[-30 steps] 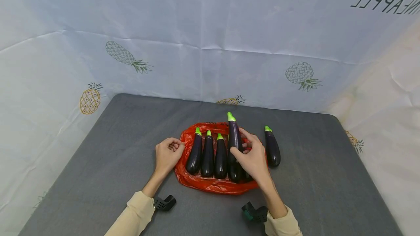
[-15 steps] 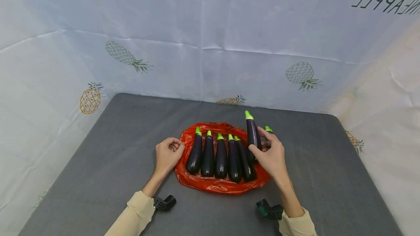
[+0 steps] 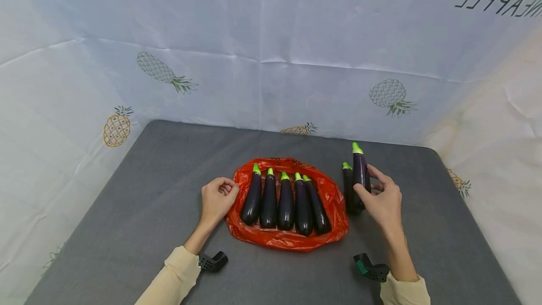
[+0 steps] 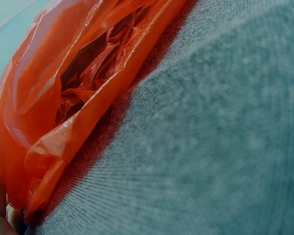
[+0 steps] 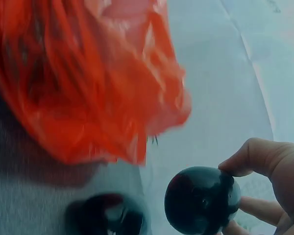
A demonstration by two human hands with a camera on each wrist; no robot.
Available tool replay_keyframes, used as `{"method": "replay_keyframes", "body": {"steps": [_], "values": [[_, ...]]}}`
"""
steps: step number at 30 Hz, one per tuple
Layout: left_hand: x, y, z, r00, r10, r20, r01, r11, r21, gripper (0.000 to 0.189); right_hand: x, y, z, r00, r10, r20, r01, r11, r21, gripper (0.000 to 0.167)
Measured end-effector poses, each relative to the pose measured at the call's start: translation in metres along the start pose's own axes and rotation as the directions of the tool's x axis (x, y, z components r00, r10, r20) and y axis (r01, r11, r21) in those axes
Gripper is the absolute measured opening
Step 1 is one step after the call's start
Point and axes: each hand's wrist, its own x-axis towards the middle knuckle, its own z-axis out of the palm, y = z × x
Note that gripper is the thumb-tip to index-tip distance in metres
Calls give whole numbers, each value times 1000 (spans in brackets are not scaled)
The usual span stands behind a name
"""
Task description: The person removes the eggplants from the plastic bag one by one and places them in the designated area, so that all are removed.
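Note:
My right hand [image 3: 382,199] grips a dark purple eggplant [image 3: 360,171] with a bright green cap, thumb on one side and fingers on the other. In the right wrist view the rounded bottom of this eggplant [image 5: 201,200] faces the camera. Just left of it a second eggplant [image 3: 348,185] lies on the table, partly hidden. My left hand [image 3: 217,200] pinches the left edge of a red plastic bag [image 3: 288,240], its fingers curled. The bag's opening is spread out, and several eggplants [image 3: 285,206] lie side by side inside, caps pointing away from me.
A grey cloth-covered table [image 3: 169,168] lies under everything. Behind it hangs a white sheet [image 3: 317,22] printed with pineapples. A black wrist camera mount [image 3: 213,261] juts from the left wrist, and a similar mount [image 3: 371,268] from the right.
My right hand has carried the eggplant rightward, from over the bag to beside the eggplant on the table. The left hand has stayed at the bag's edge.

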Motion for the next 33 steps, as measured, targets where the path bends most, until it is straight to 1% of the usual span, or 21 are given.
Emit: {"method": "replay_keyframes", "body": {"steps": [4, 8, 14, 21, 33], "values": [[1, 0, 0, 1000, 1, -1, -1, 1000, 9, 12, 3, 9, -7, 999, 34, -1, -34, 999, -7, 59], [1, -1, 1, 1000, 1, 1, -1, 1000, 14, 12, 5, 18, -9, 998, 56, 0, -56, 998, -24, 59], [-1, -3, 0, 1000, 7, -3, -7, 1000, 14, 12, 7, 26, -11, 998, 64, 4, -63, 996, -61, 60], [-1, 1, -1, 1000, -6, 0, 6, 1000, 7, 12, 10, 33, -15, 996, 84, -11, -85, 993, -87, 58], [-2, 2, -1, 1000, -4, -2, 4, 1000, -6, 13, 14, 47, -16, 995, 95, 14, -91, 982, -163, 58]]}}
